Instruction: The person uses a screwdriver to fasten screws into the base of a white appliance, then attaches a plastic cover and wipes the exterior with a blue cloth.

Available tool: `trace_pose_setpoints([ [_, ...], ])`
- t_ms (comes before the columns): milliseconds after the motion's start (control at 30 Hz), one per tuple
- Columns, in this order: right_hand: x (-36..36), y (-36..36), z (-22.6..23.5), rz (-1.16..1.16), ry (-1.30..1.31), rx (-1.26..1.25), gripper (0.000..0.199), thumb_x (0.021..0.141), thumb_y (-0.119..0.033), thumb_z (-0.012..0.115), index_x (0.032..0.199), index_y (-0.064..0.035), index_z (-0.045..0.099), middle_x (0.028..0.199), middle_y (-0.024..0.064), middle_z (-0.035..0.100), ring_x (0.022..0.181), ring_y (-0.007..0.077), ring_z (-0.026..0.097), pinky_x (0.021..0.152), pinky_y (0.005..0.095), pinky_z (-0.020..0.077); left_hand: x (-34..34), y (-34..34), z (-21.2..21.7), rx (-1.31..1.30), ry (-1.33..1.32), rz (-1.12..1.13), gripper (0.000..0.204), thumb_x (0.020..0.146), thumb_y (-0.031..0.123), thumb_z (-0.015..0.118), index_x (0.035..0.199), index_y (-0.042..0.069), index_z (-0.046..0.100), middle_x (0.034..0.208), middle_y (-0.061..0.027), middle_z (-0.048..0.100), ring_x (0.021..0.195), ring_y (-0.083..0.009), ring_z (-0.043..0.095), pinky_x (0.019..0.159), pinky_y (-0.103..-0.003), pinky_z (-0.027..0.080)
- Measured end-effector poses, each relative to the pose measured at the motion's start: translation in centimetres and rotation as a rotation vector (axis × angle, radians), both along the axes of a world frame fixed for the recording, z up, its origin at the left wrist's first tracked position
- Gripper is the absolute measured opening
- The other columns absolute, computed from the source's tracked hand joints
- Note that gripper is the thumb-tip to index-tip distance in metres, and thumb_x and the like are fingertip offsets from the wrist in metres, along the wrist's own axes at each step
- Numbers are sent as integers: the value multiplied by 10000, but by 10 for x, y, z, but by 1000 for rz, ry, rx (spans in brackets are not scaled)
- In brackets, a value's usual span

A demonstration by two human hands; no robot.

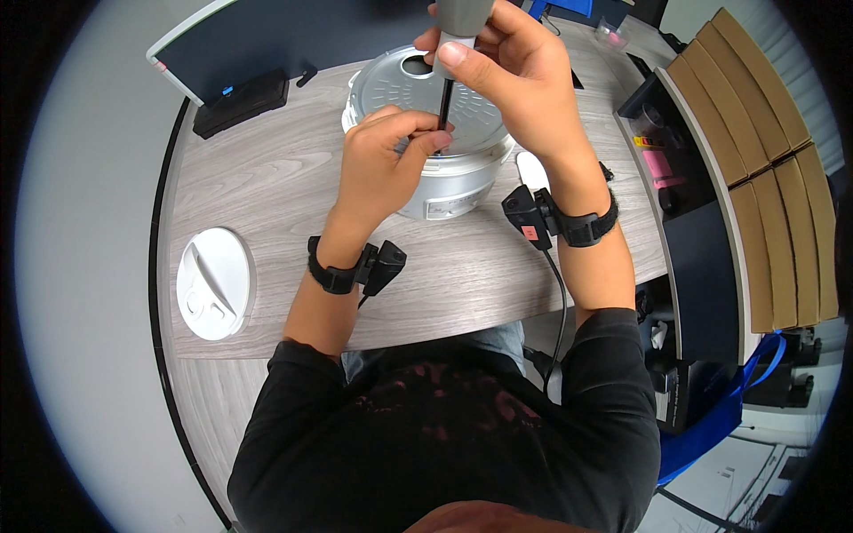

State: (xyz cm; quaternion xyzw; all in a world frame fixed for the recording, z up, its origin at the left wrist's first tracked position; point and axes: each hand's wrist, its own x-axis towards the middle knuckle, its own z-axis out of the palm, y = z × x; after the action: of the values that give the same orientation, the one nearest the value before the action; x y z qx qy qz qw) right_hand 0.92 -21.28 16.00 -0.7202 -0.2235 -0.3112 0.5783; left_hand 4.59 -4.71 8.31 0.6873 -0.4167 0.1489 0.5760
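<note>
My right hand (530,84) is wrapped round the thick grey handle of a screwdriver (463,16), held upright. Its black shaft points down at the near rim of a round grey and white appliance (451,188), apparently a rice cooker body. On top of that body is a grey disc (480,111) with rows of slots and a round hole at the far side. The thumb and forefinger of my left hand (384,164) pinch the shaft close to its tip. Whether a screw is between them is hidden.
A white round lid (233,282) with a handle lies at the table's left. A black case (241,103) sits by the dark partition (293,40). At right are a dark shelf unit (697,253) with small items, cardboard boxes (742,102) and a blue bag (711,440). A cable (562,306) hangs from my right wrist.
</note>
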Motion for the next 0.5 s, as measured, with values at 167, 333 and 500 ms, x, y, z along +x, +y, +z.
trace_pose_setpoints([
  [167,2,-3,-5,90,33,83,399,890,-191,798,1226,-10,681,991,49,717,874,89,656,755,237,525,-2,4,7,48,16,-51,122,926,159,727,973,59,779,824,-50,747,724,-192,622,692,-326,482],
  [333,0,-1,-1,-21,53,-56,350,857,-158,819,1160,-21,710,943,18,674,810,80,604,728,239,509,-1,7,8,81,4,-64,145,941,170,718,1007,51,769,878,-66,758,779,-202,656,739,-328,508],
  [500,0,4,-1,-65,-42,-111,337,830,-143,838,1123,-28,716,898,1,640,765,76,558,698,234,486,-4,5,9,16,100,-96,137,948,127,700,1033,30,747,927,-92,754,808,-195,701,744,-314,544],
])
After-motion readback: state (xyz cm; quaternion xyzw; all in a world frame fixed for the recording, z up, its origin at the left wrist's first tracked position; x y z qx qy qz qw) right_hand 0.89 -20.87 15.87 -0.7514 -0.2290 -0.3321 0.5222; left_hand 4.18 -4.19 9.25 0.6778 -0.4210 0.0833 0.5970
